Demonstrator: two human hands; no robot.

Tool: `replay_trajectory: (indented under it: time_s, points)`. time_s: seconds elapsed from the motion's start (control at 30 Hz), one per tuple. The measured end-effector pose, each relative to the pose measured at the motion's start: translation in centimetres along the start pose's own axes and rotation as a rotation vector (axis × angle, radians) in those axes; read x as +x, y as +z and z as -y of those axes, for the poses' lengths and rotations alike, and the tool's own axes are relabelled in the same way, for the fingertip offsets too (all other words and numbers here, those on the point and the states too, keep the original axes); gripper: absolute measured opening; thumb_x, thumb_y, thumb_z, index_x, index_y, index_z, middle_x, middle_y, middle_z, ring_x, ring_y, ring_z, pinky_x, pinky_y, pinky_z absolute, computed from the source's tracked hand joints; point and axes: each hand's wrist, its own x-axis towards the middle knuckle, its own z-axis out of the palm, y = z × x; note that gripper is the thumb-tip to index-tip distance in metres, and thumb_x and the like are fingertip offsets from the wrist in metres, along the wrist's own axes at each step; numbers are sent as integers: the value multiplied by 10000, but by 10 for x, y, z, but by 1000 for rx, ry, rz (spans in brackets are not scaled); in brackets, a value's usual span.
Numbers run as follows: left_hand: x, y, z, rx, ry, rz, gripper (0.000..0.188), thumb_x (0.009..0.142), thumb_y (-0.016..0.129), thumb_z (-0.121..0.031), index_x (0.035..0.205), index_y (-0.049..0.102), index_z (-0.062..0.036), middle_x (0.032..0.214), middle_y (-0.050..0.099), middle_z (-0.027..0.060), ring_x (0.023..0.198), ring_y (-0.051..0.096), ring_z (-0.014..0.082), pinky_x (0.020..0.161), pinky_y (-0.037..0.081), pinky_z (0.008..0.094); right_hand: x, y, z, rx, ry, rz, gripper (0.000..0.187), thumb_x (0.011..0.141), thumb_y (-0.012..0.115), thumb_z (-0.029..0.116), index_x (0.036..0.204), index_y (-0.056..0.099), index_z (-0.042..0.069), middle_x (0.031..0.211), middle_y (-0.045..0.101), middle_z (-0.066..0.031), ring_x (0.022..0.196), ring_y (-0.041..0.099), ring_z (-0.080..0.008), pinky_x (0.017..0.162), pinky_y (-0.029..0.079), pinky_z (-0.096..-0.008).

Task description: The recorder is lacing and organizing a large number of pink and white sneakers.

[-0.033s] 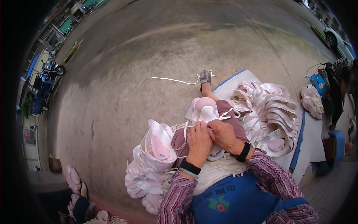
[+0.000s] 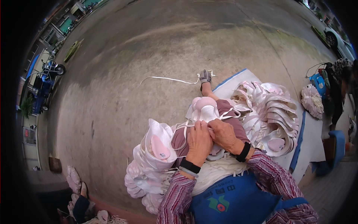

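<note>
My left hand [image 2: 198,142] and my right hand [image 2: 223,133] are pressed together over my lap, both gripping a white and pink padded cup piece [image 2: 206,109] with thin white straps. The piece rests on my knee. A heap of similar white and pink pieces [image 2: 151,156] lies at my left side. Another big stack of them [image 2: 268,115] sits on a white sheet [image 2: 231,87] to my right. Both wrists wear black bands.
A loose white strap [image 2: 167,79] trails across the concrete ground [image 2: 149,48] near my shoe [image 2: 204,77]. Another person [image 2: 341,82] sits at the right edge beside a small pile [image 2: 312,100]. A motorbike [image 2: 52,69] stands far left. A white car [image 2: 337,41] is parked at the upper right.
</note>
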Motion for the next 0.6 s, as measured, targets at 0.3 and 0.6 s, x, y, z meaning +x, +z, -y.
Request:
replay_trajectory:
  time_s: [0.3,0.6]
  points:
    - [22,-30,24,-327,-82,198,288,727,544,-61,974,676,9,930,644,251,895,618,403,796,491,441,-6,4,0,-100,-44,-28,180,798,666,226,868,594,77,797,597,-108,679,631,-307,568,500,-409]
    - [24,-30,35,-436,-114,219,263,741,562,-75,970,686,-31,915,674,197,860,648,362,766,508,398,-1,13,4,-245,-178,-40,169,790,668,194,820,562,65,763,567,-85,637,624,-248,510,481,-349]
